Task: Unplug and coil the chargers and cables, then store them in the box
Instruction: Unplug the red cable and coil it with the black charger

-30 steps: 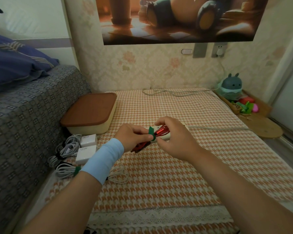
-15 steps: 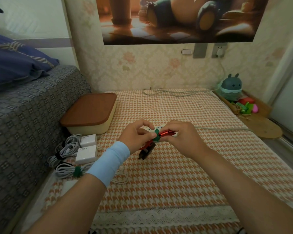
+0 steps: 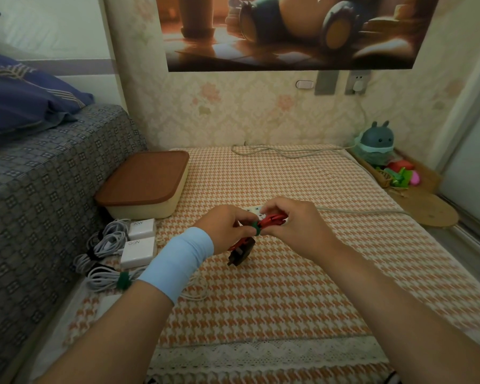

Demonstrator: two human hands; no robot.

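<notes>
A coiled red cable (image 3: 272,219) with a green strap (image 3: 256,228) round its middle is held between my two hands above the checked cloth. My left hand (image 3: 227,228) pinches the bundle at the strap; my right hand (image 3: 294,225) pinches its right end. A dark plug (image 3: 240,253) hangs below the bundle. The cream box with a brown lid (image 3: 143,184) stands shut at the left. Two white chargers (image 3: 139,248) with tied white cables (image 3: 106,245) lie in front of it. A white power strip (image 3: 254,210) shows partly behind my fingers.
A grey patterned sofa (image 3: 39,189) runs along the left edge. The strip's grey cord (image 3: 358,210) trails right and another cord loops by the back wall up to a wall socket (image 3: 356,83). Toys and a round wooden board (image 3: 427,209) sit at the right.
Both hands have lifted slightly and turned the red bundle, and the green strap has been wound closer round it. The dark plug has dropped down below the hands.
</notes>
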